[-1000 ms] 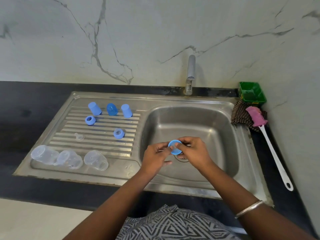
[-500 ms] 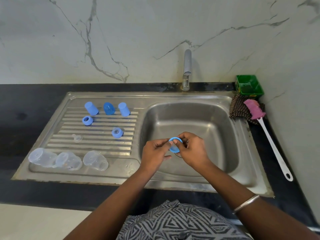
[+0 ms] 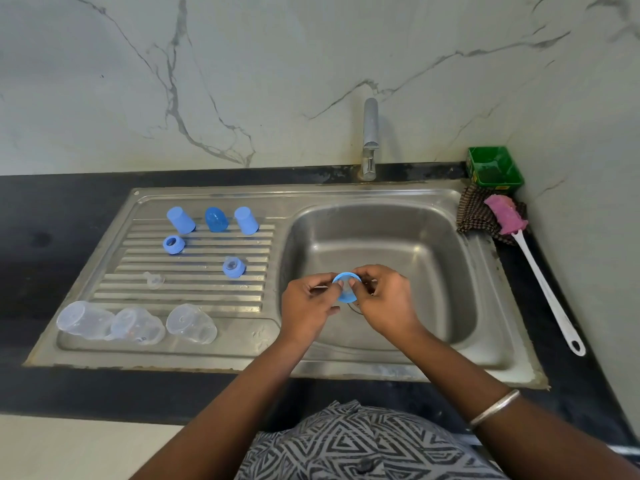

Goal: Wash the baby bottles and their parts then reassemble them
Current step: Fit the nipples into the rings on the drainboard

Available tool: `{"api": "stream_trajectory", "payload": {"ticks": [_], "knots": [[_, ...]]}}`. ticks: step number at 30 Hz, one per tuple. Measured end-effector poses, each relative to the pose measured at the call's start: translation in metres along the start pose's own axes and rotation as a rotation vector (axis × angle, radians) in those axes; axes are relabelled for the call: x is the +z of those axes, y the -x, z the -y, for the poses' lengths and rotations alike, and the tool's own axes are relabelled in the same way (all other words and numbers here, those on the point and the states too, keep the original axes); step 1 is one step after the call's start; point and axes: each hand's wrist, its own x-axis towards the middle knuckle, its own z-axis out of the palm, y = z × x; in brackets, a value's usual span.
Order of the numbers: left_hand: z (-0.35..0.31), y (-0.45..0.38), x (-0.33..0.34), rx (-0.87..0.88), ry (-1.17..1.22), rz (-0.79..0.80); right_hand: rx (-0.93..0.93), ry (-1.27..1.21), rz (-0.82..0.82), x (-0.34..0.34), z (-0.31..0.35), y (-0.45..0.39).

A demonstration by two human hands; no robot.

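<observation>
Over the steel sink basin (image 3: 415,244), my left hand (image 3: 306,306) and my right hand (image 3: 384,303) both pinch one blue bottle ring (image 3: 346,289) between their fingertips. On the ribbed drainboard (image 3: 194,292) stand three blue caps (image 3: 216,220) in a row. Below them lie a blue ring (image 3: 173,244), a second blue ring with a clear teat in it (image 3: 233,266) and a loose clear teat (image 3: 154,280). Three clear bottle bodies (image 3: 136,325) lie along the drainboard's front edge.
A tap (image 3: 370,140) rises behind the basin, with no water running. At the right are a green box (image 3: 493,168), a checked cloth (image 3: 476,216) and a pink bottle brush with a long white handle (image 3: 540,275). Black counter (image 3: 52,237) surrounds the sink.
Both hands stay over the basin with the blue ring between them; the fingers have shifted slightly around it. The drainboard items have not moved.
</observation>
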Motion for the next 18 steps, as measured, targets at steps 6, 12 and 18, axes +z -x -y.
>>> {"api": "stream_trajectory", "payload": {"ticks": [6,12,18], "knots": [[-0.002,-0.002,0.0,0.014,-0.106,-0.029,-0.007,0.156,-0.014,0.006,-0.002,0.001],[-0.004,-0.004,-0.006,0.059,-0.131,-0.037,0.079,-0.19,0.103,-0.003,0.0,-0.001],[0.0,-0.005,-0.007,0.076,-0.16,-0.008,0.082,-0.122,0.125,-0.004,-0.001,-0.006]]}}
